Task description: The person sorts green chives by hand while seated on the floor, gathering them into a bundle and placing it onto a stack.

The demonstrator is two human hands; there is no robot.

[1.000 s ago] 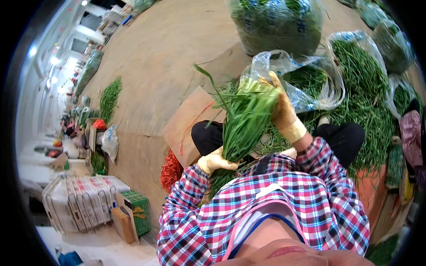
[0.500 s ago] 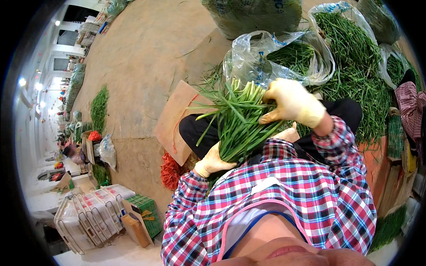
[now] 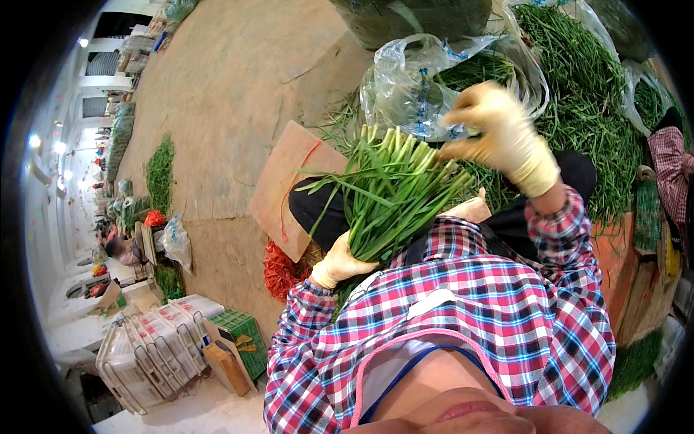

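A thick bunch of garlic chives lies over my lap, its pale cut ends pointing away from me and its green leaves toward me. Wrapped round its leafy lower part is my left hand, in a cream-coloured glove. My right hand, gloved the same way, is raised just right of the pale stem ends. Its thumb and fingers are apart, slightly blurred, and nothing shows between them. Beyond that hand lies an open clear plastic bag with more chives inside.
A large heap of chives spreads at my right. A flat tan board and red ties lie left of my knee. A big filled bag stands ahead. White crates and a green crate are at lower left.
My right hand has come off the bunch and lifted away to the upper right, its fingers parting. The left hand keeps its hold, and the bunch's stems have fanned out to the right.
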